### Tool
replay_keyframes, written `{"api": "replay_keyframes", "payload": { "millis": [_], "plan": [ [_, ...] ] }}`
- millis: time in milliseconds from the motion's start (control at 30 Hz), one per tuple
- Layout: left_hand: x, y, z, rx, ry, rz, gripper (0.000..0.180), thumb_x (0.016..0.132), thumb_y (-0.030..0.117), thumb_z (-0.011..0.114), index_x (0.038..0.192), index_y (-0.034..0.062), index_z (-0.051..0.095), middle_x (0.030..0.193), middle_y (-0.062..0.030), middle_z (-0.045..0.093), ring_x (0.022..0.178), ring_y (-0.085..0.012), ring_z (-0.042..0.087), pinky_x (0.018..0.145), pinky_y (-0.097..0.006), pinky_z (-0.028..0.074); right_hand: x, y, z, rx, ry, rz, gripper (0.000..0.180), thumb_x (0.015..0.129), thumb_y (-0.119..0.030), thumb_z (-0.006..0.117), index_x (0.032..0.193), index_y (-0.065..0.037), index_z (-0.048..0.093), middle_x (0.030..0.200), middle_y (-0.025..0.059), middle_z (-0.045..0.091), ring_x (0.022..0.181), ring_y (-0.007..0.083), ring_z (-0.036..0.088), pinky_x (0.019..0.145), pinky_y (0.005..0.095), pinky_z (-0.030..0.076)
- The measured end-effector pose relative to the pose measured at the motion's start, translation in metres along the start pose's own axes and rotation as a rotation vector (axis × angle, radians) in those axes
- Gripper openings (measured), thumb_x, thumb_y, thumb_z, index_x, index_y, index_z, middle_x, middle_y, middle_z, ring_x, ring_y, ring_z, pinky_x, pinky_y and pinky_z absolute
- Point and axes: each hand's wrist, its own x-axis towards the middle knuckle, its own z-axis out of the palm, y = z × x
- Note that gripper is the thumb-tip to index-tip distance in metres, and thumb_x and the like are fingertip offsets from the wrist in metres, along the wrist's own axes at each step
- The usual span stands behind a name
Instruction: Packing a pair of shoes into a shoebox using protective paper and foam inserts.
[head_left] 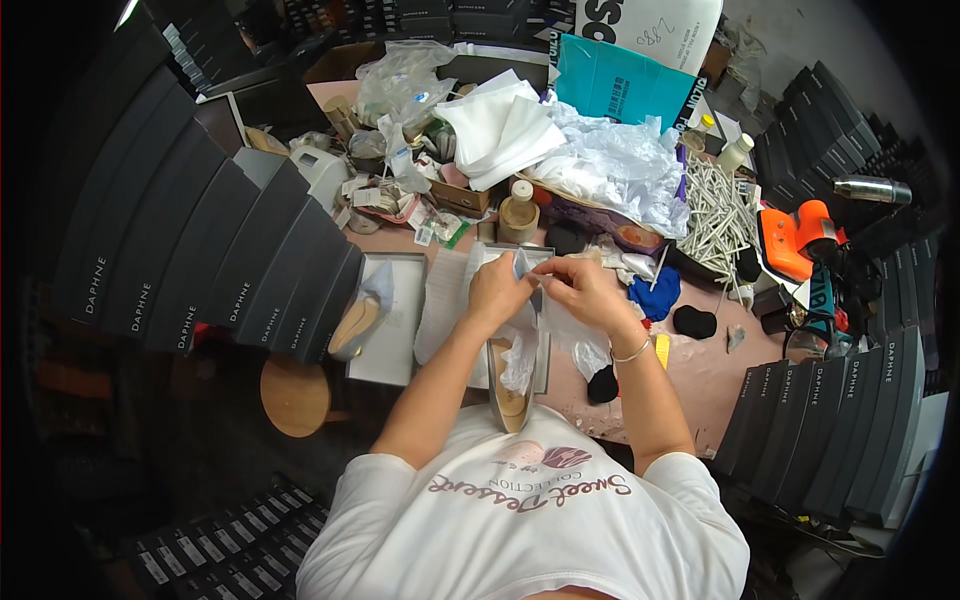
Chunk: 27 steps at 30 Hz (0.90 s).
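Note:
A light-coloured pointed shoe (511, 410) stands upright in front of my chest, heel end toward me. My left hand (496, 292) is closed around its front part near the pale blue toe. My right hand (580, 290) pinches a thin translucent film (570, 325) beside the toe; the fingertips partly hide it. Crumpled white tissue (518, 362) lies in the shoe's opening. To the left, a matching pale blue shoe (366, 308) rests in a shallow white-lined box part (392, 345). White wrapping sheet (437, 310) lies between that box part and my left hand.
Stacked dark shoeboxes (215, 255) flank the left, with more boxes (835, 420) at right. Behind my hands stand a brush-capped jar (519, 215), crumpled white paper (620, 160) and a pile of white sticks (718, 215). An orange tape dispenser (785, 245) and blue cloth (655, 293) sit right.

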Motion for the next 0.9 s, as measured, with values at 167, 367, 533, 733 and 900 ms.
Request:
{"api": "replay_keyframes", "payload": {
  "millis": [167, 367, 533, 733, 900],
  "plan": [
    [-0.001, 0.004, -0.007, 0.028, -0.017, 0.017, 0.035, 0.071, 0.028, 0.073, 0.087, 0.0006, 0.059, 0.082, -0.0212, 0.065, 0.083, -0.0405, 0.062, 0.071, -0.046, 0.049, 0.004, 0.029, 0.012, 0.083, 0.031, -0.100, 0.023, 0.084, -0.013, 0.058, 0.095, 0.005, 0.065, 0.067, 0.0075, 0.059, 0.060, 0.0102, 0.047, 0.056, 0.0278, 0.042],
    [-0.002, -0.001, -0.010, -0.026, -0.007, 0.000, 0.033, 0.071, 0.027, 0.071, 0.091, 0.0016, 0.062, 0.084, -0.0207, 0.066, 0.083, -0.0387, 0.064, 0.072, -0.044, 0.049, 0.006, 0.028, 0.012, 0.091, 0.040, -0.068, 0.023, 0.082, -0.011, 0.058, 0.098, 0.004, 0.065, 0.066, 0.0063, 0.057, 0.060, 0.0092, 0.045, 0.055, 0.0270, 0.041],
    [0.005, -0.004, -0.011, -0.144, -0.032, -0.033, 0.035, 0.073, 0.025, 0.068, 0.099, 0.0031, 0.064, 0.089, -0.0198, 0.068, 0.085, -0.0368, 0.065, 0.074, -0.042, 0.050, 0.006, 0.022, 0.012, 0.109, 0.034, -0.055, 0.029, 0.082, -0.009, 0.059, 0.110, 0.002, 0.060, 0.064, 0.0018, 0.049, 0.058, 0.0076, 0.041, 0.053, 0.0252, 0.038],
    [0.001, -0.010, -0.006, -0.282, -0.063, 0.001, 0.037, 0.076, 0.025, 0.065, 0.104, 0.0017, 0.061, 0.092, -0.0203, 0.067, 0.087, -0.0334, 0.065, 0.074, -0.041, 0.050, 0.007, 0.023, 0.011, 0.150, 0.032, -0.054, 0.037, 0.085, -0.006, 0.057, 0.121, -0.001, 0.055, 0.063, -0.0059, 0.040, 0.057, 0.0037, 0.034, 0.050, 0.0223, 0.029],
    [0.005, -0.025, -0.005, -0.397, -0.208, -0.009, 0.037, 0.082, 0.028, 0.057, 0.107, 0.0003, 0.057, 0.093, -0.0199, 0.066, 0.086, -0.0326, 0.065, 0.075, -0.040, 0.048, 0.004, 0.017, 0.010, 0.257, -0.034, -0.026, 0.042, 0.086, -0.006, 0.055, 0.127, -0.003, 0.051, 0.064, -0.0074, 0.038, 0.057, 0.0029, 0.033, 0.049, 0.0218, 0.027]
  ]
}}
